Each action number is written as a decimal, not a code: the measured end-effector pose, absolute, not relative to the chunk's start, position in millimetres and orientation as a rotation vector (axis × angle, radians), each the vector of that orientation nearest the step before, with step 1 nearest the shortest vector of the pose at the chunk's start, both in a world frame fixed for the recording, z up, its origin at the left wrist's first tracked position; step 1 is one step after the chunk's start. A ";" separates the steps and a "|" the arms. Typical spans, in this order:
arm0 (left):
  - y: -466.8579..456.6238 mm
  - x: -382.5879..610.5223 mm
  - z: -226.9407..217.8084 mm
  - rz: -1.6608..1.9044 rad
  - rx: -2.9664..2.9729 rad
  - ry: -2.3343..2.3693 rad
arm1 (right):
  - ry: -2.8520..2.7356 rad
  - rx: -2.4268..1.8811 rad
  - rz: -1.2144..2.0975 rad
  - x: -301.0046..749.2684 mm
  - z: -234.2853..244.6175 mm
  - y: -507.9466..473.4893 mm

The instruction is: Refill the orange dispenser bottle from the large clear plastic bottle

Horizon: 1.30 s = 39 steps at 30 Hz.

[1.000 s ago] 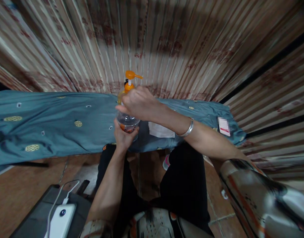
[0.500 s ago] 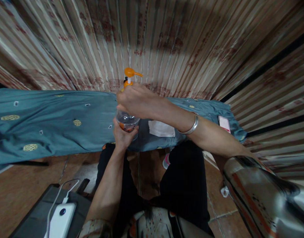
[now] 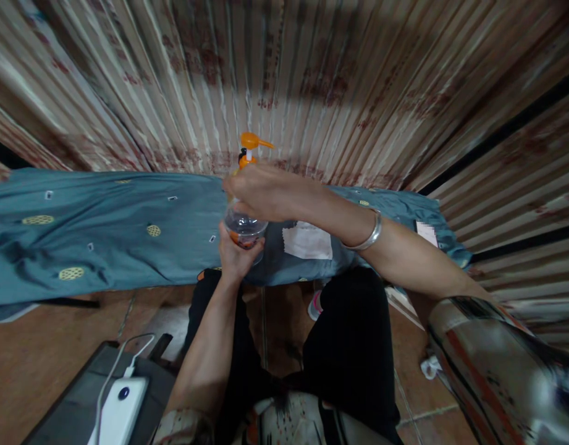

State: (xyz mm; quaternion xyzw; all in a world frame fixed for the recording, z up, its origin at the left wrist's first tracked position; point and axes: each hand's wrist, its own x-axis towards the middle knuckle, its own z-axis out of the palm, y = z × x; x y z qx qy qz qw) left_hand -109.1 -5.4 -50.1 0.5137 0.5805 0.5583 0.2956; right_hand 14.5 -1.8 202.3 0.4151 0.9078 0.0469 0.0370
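My left hand [image 3: 235, 253] grips the lower part of a clear plastic bottle [image 3: 244, 226] from below, holding it upright over the edge of a blue-grey cloth [image 3: 103, 235]. My right hand [image 3: 265, 193] is closed over the bottle's top, hiding its neck and cap. A silver bangle [image 3: 370, 231] sits on my right wrist. Just behind my right hand stands an orange pump dispenser [image 3: 249, 148], its body mostly hidden.
A white paper slip [image 3: 307, 241] lies on the cloth right of the bottle. A corrugated metal wall [image 3: 312, 80] rises behind. A white power bank [image 3: 120, 411] with a cable rests on a dark case at lower left. My black-trousered legs [image 3: 349, 346] are below.
Both hands keep their hold on the bottle. The view has shifted slightly, so everything sits a little further right; my right hand has turned a bit on the bottle's top.
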 end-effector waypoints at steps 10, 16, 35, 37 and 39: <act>-10.8 -107.5 -46.3 1.468 1.365 1.521 | 2.817 1.256 0.137 21.8 197.2 5.5; -11.3 -108.5 -47.5 1.440 1.357 1.502 | 2.821 1.225 0.136 25.7 203.1 6.8; -7.7 -112.8 -50.4 1.398 1.459 1.600 | 2.222 1.991 -0.019 166.8 133.2 -8.9; -7.1 -113.9 -51.5 1.402 1.457 1.596 | 2.067 2.113 -0.045 199.8 92.3 -17.0; -6.5 -115.3 -53.4 1.421 1.461 1.565 | 1.996 2.222 -0.046 226.3 57.3 -27.5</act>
